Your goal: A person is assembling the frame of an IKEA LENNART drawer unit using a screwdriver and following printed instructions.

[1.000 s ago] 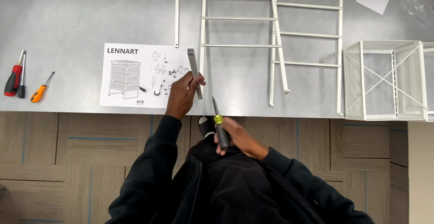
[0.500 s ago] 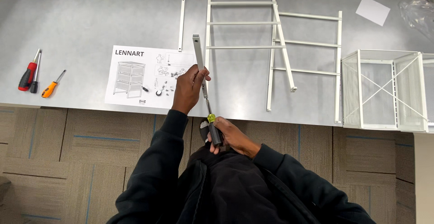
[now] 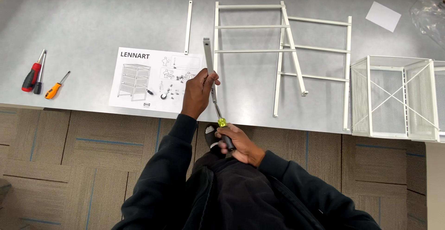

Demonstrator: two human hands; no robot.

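Fingers of the left hand were wrapped around a white metal bar, held upright over the gray table beside the instruction sheet. The right hand gripped a screwdriver, its tip against the bar's lower end.

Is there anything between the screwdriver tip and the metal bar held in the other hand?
Nothing visible. The left hand holds the grey metal bar, and the screwdriver in the right hand runs straight up to the bar's lower end, where the fingers hide the contact.
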